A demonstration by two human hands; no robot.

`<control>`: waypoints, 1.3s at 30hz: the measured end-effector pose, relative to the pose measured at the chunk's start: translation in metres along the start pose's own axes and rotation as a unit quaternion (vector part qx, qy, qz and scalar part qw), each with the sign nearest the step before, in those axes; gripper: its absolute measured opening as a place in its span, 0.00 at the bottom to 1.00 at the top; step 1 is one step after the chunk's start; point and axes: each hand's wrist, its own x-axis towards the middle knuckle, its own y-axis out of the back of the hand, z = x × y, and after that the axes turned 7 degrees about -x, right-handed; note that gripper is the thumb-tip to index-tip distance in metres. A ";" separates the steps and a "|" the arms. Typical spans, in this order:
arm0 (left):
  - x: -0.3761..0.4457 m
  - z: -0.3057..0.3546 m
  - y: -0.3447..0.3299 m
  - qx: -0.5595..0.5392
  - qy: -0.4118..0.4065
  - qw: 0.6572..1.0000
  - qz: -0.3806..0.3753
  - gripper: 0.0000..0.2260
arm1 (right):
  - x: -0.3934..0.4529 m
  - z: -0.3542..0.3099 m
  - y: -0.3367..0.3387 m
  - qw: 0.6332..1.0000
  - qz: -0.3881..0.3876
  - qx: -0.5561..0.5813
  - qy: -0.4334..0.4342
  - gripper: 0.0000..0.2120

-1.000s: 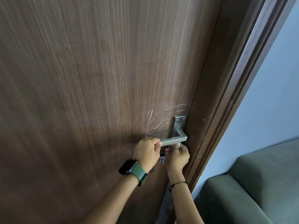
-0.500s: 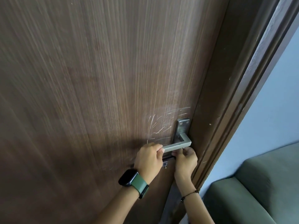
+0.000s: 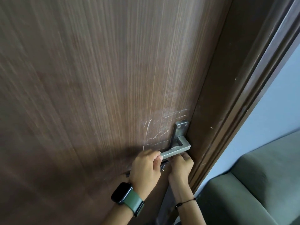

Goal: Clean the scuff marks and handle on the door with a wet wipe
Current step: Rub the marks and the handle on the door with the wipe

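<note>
The dark wood door (image 3: 113, 78) carries pale scuff marks (image 3: 155, 130) just left of the metal back plate (image 3: 180, 129). A square silver door handle (image 3: 178, 149) sticks out from that plate. My left hand (image 3: 144, 168), with a green-strapped watch on the wrist, grips the lever's free end. My right hand (image 3: 181, 166) is pressed up against the underside of the lever near its corner, fingers curled. The wet wipe is almost wholly hidden in those fingers.
A dark door frame (image 3: 227, 111) runs along the right of the door. Beyond it are a pale blue wall (image 3: 276, 103) and a green sofa (image 3: 259, 184). A small lock fitting (image 3: 162, 168) shows between my hands below the lever.
My right hand has slid along under the lever toward its corner. The white bit of wipe seen at its fingertips is now hidden. My left hand keeps its grip.
</note>
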 end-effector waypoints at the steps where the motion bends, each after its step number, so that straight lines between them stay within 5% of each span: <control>1: 0.000 -0.001 0.000 0.000 -0.004 1.000 -0.005 0.11 | -0.001 -0.004 0.000 0.998 -0.015 0.040 -0.038 0.13; 8: 0.004 -0.003 0.001 -0.011 -0.012 1.000 -0.012 0.06 | 0.003 -0.023 0.004 0.918 -0.096 0.254 -0.288 0.13; 18: 0.005 -0.004 0.006 -0.013 -0.010 0.999 -0.039 0.10 | -0.009 -0.033 -0.001 0.836 -0.167 0.382 -0.357 0.16; 25: 0.004 0.000 0.009 -0.007 -0.003 0.999 -0.037 0.11 | -0.018 -0.023 -0.010 0.790 -0.238 0.463 -0.323 0.21; 27: 0.005 0.002 0.010 -0.008 -0.003 0.999 -0.036 0.12 | -0.019 -0.019 -0.012 0.801 -0.227 0.460 -0.308 0.20; 33: 0.004 0.002 0.008 -0.009 -0.011 1.000 -0.026 0.11 | -0.010 -0.012 -0.006 0.952 -0.065 0.189 -0.234 0.12; 39: 0.003 0.001 0.005 -0.018 -0.008 1.000 -0.016 0.09 | -0.007 -0.007 0.003 0.989 -0.039 0.039 -0.137 0.10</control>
